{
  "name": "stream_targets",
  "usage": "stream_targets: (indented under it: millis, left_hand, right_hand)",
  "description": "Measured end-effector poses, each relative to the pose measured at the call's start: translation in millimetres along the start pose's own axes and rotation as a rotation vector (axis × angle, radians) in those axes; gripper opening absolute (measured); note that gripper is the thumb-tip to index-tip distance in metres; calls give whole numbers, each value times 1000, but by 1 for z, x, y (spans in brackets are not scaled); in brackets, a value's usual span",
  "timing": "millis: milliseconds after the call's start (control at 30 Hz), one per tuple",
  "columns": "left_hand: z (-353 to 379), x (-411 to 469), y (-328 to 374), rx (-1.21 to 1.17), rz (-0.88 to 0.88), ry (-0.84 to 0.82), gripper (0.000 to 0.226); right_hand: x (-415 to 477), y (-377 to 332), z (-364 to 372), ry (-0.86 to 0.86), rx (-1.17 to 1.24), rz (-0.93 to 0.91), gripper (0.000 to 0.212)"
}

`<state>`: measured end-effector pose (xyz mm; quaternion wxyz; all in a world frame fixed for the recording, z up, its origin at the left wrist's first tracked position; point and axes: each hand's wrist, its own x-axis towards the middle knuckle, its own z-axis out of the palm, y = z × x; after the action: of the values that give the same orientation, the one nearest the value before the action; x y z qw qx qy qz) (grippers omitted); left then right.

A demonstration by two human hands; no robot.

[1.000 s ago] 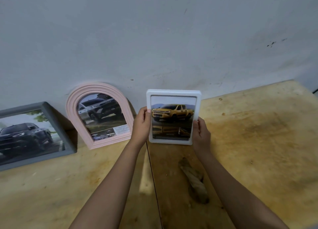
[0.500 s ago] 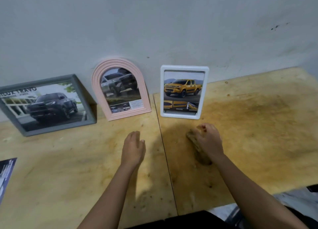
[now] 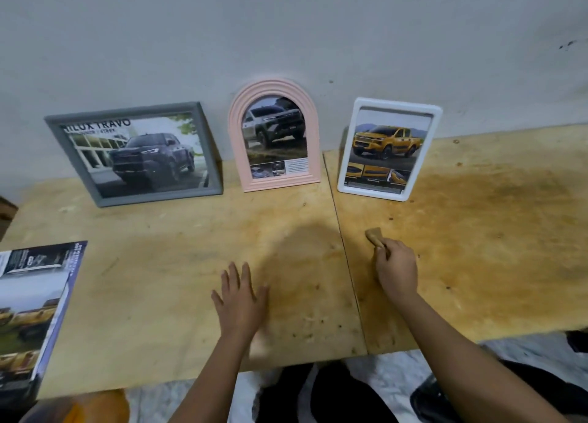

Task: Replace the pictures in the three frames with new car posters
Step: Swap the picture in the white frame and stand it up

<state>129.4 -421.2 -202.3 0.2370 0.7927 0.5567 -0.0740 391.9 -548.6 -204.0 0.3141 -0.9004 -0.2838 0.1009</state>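
Brown and crumpled, a small cloth (image 3: 374, 236) sits on the plywood table (image 3: 477, 247) under the right hand (image 3: 397, 268), whose fingers curl closed around its near end. The left hand (image 3: 239, 298) lies flat and spread on the wood, holding nothing. Beyond both hands, bare tabletop runs to three frames leaning against the pale grey wall (image 3: 286, 25): a grey frame (image 3: 135, 154) with a dark truck poster, a pink arched frame (image 3: 275, 136) with a silver truck, and a white frame (image 3: 388, 149) with a yellow pickup. A car brochure (image 3: 28, 311) lies at the left edge. The table's near edge meets the person's lap.
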Motion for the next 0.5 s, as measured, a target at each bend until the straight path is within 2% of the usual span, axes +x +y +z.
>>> stream_targets:
  millis: [67, 167, 233, 333, 433, 500]
  left_hand:
    - [1, 0, -9, 29, 64, 8, 67]
    - [1, -3, -32, 82, 144, 13, 81]
    - [1, -5, -45, 116, 180, 12, 91]
    - [-2, -11, -57, 118, 214, -3, 93]
    - [-3, -15, -62, 98, 222, -13, 87]
    - [-2, -16, -63, 105, 223, -15, 69]
  right_hand:
    - [-7, -17, 10, 17, 53, 14, 28]
    - [-29, -54, 36, -74, 76, -123, 30]
    - [-47, -72, 54, -92, 21, -206, 32]
    - [-62, -80, 63, -124, -121, -215, 38]
    - [-80, -80, 62, -162, -161, -271, 35]
    - [-103, -83, 63, -161, -126, -291, 35]
